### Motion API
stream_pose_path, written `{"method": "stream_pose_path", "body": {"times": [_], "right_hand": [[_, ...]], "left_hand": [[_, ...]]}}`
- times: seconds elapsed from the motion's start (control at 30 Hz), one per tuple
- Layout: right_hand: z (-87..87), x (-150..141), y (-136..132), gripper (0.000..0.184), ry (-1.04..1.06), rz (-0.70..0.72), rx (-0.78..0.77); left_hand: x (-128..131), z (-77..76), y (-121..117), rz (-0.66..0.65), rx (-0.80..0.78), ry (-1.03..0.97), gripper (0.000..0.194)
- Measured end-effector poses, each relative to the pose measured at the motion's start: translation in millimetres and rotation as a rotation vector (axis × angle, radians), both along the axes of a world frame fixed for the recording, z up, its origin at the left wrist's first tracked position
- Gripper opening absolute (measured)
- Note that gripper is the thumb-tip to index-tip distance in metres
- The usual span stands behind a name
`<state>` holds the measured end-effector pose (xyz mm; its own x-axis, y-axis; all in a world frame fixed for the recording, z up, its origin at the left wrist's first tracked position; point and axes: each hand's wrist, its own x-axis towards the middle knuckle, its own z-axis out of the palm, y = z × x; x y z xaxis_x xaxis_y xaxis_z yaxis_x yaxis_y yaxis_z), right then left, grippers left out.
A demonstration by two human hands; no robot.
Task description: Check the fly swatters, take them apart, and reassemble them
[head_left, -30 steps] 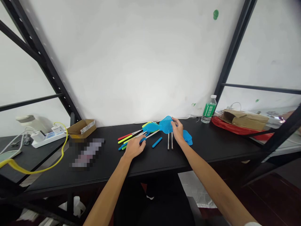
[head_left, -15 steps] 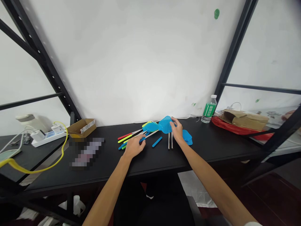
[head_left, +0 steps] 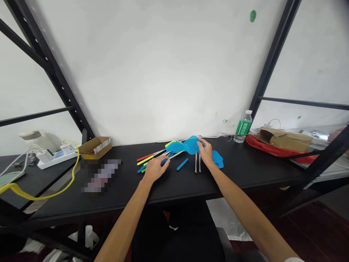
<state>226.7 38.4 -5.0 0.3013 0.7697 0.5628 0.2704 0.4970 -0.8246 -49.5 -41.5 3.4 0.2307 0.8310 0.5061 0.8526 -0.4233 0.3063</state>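
Note:
A blue fly swatter (head_left: 191, 145) with a mesh head and a thin metal rod is held between my hands above the black table. My left hand (head_left: 155, 168) is closed around its handle end, and my right hand (head_left: 206, 151) pinches the right edge of the mesh head. Behind my left hand lies a pile of fly swatters with red, yellow, green and blue handles (head_left: 145, 159). A loose blue handle (head_left: 182, 164) rests between my hands. Two metal rods (head_left: 197, 165) lie side by side near my right wrist, with stacked blue mesh heads (head_left: 217, 159) partly hidden behind it.
A water bottle (head_left: 243, 127) stands at the back right, beside a torn cardboard package (head_left: 285, 139) on red plastic (head_left: 255, 144). At left are an open cardboard box (head_left: 95, 148), a power strip (head_left: 57, 159) and a yellow cable (head_left: 73, 171). The black shelf frame (head_left: 51, 72) rises at both sides.
Both hands keep their hold on the fly swatter. Its mesh head has dipped very slightly; the view has shifted a little.

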Motion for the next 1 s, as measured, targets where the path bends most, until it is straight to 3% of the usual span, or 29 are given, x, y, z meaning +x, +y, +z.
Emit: {"method": "stream_pose_path", "body": {"times": [0.57,1.0], "right_hand": [[-4.2,3.2,1.9,0.048,-0.028,0.016,0.005],[0.7,-2.9,-6.3,0.055,0.001,0.058,0.013]], "left_hand": [[-7.4,-6.1,4.7,-0.035,0.101,-0.098,0.032],[0.5,-1.4,0.5,0.004,0.022,0.001,0.042]]}}
